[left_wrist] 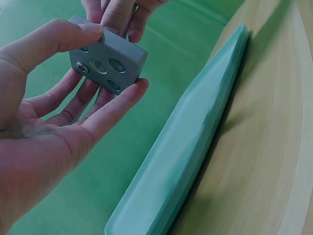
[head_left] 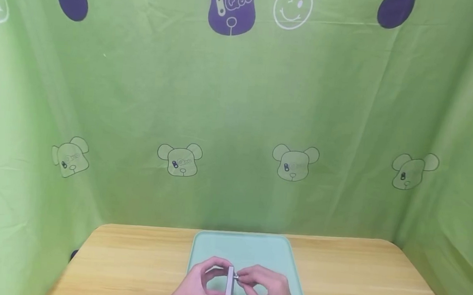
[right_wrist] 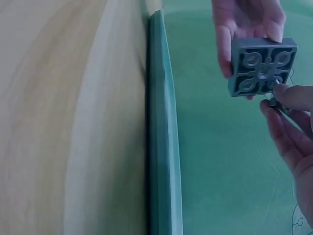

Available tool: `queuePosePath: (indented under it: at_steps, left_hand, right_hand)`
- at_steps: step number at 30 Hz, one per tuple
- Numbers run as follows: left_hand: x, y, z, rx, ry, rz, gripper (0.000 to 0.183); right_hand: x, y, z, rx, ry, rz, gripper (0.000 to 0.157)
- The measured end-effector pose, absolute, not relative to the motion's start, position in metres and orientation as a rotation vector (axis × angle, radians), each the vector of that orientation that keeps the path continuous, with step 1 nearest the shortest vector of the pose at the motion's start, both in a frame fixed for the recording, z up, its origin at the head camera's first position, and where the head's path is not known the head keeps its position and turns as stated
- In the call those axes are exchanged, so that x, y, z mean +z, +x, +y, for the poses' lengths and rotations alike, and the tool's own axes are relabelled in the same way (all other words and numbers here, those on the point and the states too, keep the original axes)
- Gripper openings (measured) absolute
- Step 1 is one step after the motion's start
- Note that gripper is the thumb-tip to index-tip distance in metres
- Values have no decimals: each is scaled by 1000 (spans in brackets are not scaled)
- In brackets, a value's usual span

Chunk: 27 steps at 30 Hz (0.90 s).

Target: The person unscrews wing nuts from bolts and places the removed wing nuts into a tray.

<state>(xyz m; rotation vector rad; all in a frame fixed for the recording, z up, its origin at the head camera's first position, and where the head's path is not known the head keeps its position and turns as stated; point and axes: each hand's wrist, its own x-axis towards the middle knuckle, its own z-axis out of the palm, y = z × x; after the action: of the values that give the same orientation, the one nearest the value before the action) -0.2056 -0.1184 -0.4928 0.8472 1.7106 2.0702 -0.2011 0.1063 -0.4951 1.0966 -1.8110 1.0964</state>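
Observation:
A square grey metal block point(head_left: 230, 282) with round holes near its corners and a threaded hole in the middle stands on edge between my hands, above the tray. My left hand point(head_left: 199, 287) grips it by its edges, the thumb on one edge and fingers on the opposite one. My right hand point(head_left: 270, 290) pinches a small metal screw point(right_wrist: 274, 102) at one corner hole on the block's ribbed face. In the left wrist view, what looks like a screw end point(left_wrist: 82, 67) shows in a corner hole of the smoother face. Right fingertips partly hide the screw.
Below the hands lies a light green tray point(head_left: 245, 245) with a low raised rim, on a wooden table point(head_left: 347, 276). Green curtains point(head_left: 240, 97) printed with bear heads surround the table at the back and both sides. A small dark object point(head_left: 73, 254) shows at the left table edge.

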Motion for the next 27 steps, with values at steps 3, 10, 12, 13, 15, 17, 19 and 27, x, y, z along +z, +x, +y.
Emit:
queuePosePath:
  at_steps: [3, 10, 12, 13, 15, 17, 19, 27]
  left_hand:
    - [-493, -205, -120, 2074, 836, 1682, 64]
    - [-491, -205, -122, 2081, 872, 1647, 65]
    - [-491, -206, -123, 2076, 884, 1662, 63]
    - [-491, -206, -123, 2073, 889, 1671, 63]
    - [-492, -206, -123, 2067, 890, 1685, 62]
    - [-492, -206, -122, 2060, 885, 1709, 62]
    - [-492, -207, -122, 2049, 876, 1739, 64]
    - [-491, -204, -121, 2049, 813, 1845, 65]
  right_hand:
    - [-495, -205, 104, 937, 1169, -1702, 6]
    - [-481, -204, 99, 647, 1231, -1500, 27]
    - [-479, -204, 98, 639, 1232, -1493, 27]
    - [-479, -203, 98, 642, 1228, -1497, 27]
    - [-481, -202, 99, 666, 1211, -1526, 26]
    - [-484, -201, 101, 722, 1196, -1576, 20]
    - [-487, -200, 103, 807, 1157, -1665, 11]
    - [-489, -190, 105, 1548, 808, -2003, 34]
